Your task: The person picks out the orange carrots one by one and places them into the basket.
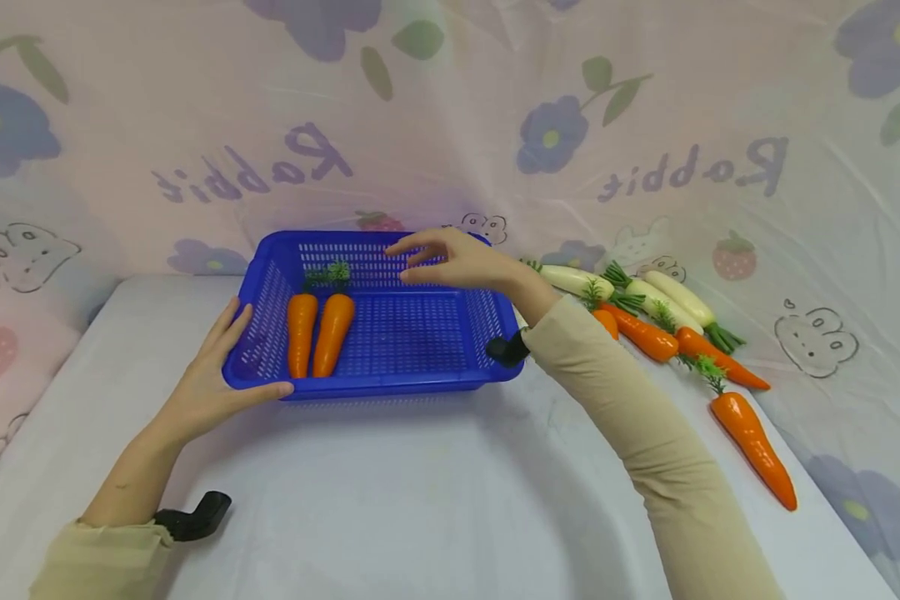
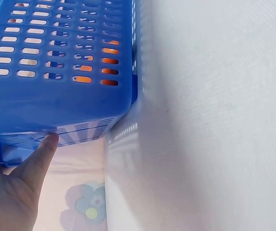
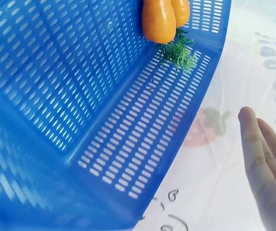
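Observation:
A blue plastic basket (image 1: 390,383) with slotted walls stands on the white table. Inside, at its left end, lie two orange carrots (image 1: 301,333) (image 1: 333,333) side by side, green tops toward the back wall. My left hand (image 1: 206,379) rests against the near left corner, thumb along the front rim and straight fingers on the left side; the left wrist view shows a finger on the slotted wall (image 2: 56,96). Above the back right part of the basket hovers my right hand (image 1: 461,258), fingers apart and nothing between them, as the right wrist view also shows.
Right of the basket, partly behind my right arm, lie several white radishes (image 1: 678,296) and orange carrots (image 1: 753,446) along the table's right side. A printed rabbit-pattern cloth (image 1: 450,125) hangs behind the table (image 1: 390,492).

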